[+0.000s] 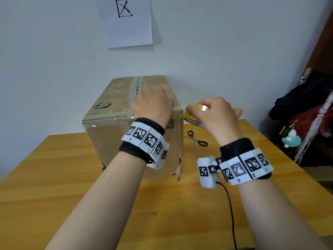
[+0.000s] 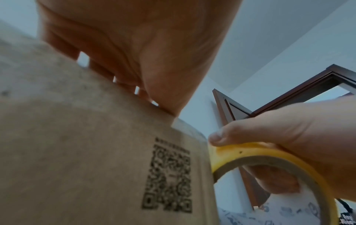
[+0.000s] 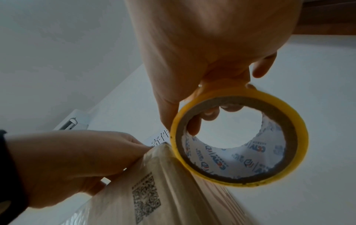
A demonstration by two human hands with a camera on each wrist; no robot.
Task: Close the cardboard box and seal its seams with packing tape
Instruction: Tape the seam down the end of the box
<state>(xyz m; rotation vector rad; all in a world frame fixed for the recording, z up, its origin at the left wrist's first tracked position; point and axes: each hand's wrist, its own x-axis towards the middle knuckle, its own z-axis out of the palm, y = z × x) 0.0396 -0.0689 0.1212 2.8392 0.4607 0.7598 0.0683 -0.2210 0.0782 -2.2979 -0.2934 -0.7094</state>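
The brown cardboard box (image 1: 111,109) stands closed on the table, with old tape along its top seam. My left hand (image 1: 153,103) lies on the box's near right top corner, fingers stretched over the top (image 2: 134,53) and thumb at the edge (image 3: 67,159). My right hand (image 1: 214,109) grips a yellow roll of packing tape (image 1: 200,107) just right of that corner. The roll (image 3: 303,137) touches the box's upper right edge (image 3: 163,190), with fingers through its core. A QR code is printed on the box's front (image 2: 77,152) near the roll (image 2: 250,150) and the right hand (image 2: 298,129).
Black-handled scissors (image 1: 197,138) lie on the wooden table (image 1: 72,177) right of the box. A paper sheet (image 1: 126,22) hangs on the wall behind. Clothes and bags (image 1: 306,109) pile up at the far right. A black cable (image 1: 230,204) trails from my right wrist.
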